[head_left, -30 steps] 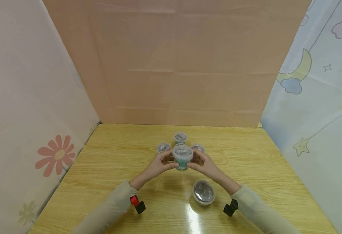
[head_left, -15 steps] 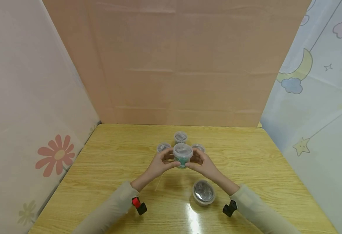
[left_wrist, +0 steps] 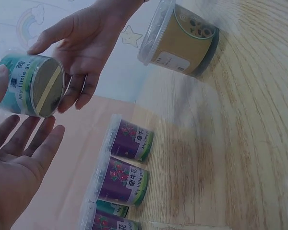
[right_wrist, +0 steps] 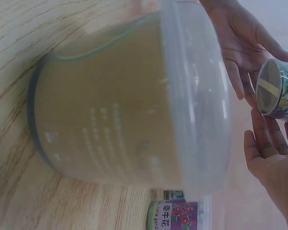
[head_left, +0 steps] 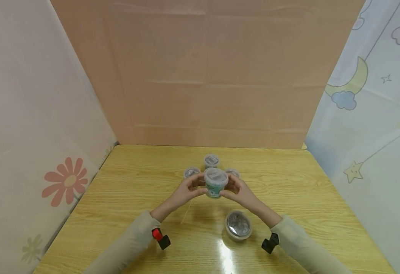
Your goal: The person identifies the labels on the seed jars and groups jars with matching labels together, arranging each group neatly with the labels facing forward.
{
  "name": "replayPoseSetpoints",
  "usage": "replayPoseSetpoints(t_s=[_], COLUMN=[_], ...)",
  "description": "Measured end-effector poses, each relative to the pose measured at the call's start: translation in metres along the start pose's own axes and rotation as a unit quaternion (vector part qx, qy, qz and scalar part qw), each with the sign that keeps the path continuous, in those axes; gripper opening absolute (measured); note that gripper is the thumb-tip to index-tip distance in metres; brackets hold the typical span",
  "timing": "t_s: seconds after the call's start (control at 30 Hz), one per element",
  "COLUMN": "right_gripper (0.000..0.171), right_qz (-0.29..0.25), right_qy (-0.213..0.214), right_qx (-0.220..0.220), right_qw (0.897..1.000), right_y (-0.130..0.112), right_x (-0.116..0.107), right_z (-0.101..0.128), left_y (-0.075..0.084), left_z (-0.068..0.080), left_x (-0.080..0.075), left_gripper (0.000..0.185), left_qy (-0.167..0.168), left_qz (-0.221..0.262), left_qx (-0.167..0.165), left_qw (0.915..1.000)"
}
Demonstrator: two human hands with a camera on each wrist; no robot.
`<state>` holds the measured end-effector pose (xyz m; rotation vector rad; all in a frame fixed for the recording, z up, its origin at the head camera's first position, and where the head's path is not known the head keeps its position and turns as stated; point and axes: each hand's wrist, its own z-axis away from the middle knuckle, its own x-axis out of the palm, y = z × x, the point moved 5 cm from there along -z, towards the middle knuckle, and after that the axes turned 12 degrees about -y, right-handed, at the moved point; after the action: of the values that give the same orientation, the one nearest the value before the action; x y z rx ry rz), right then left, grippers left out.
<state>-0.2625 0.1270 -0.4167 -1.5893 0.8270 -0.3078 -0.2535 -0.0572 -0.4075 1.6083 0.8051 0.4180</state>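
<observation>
You are holding the teal lidded tub (head_left: 215,184), seemingly light, rigid and slick-walled, by its sides between left hand (head_left: 185,192) and right hand (head_left: 241,192) fingers.

Clear plastic tubs (head_left: 215,182) on a glossy wood-grain table (head_left: 124,198).
</observation>
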Motion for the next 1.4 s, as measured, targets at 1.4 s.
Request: replayPoseSetpoints(t_s=[1.4], right_gripper=[0.047], right_qz=[0.033], right_qy=[0.026], right_qx=[0.019], right_qw=[0.999], right_y=[0.003], right_x=[0.0], right_z=[-0.001], left_y=[-0.024], left_z=[-0.003], left_x=[-0.002], left_gripper=[0.05], left_qy=[0.046], left_qz=[0.007], left_qx=[-0.011], left_qw=[0.9989])
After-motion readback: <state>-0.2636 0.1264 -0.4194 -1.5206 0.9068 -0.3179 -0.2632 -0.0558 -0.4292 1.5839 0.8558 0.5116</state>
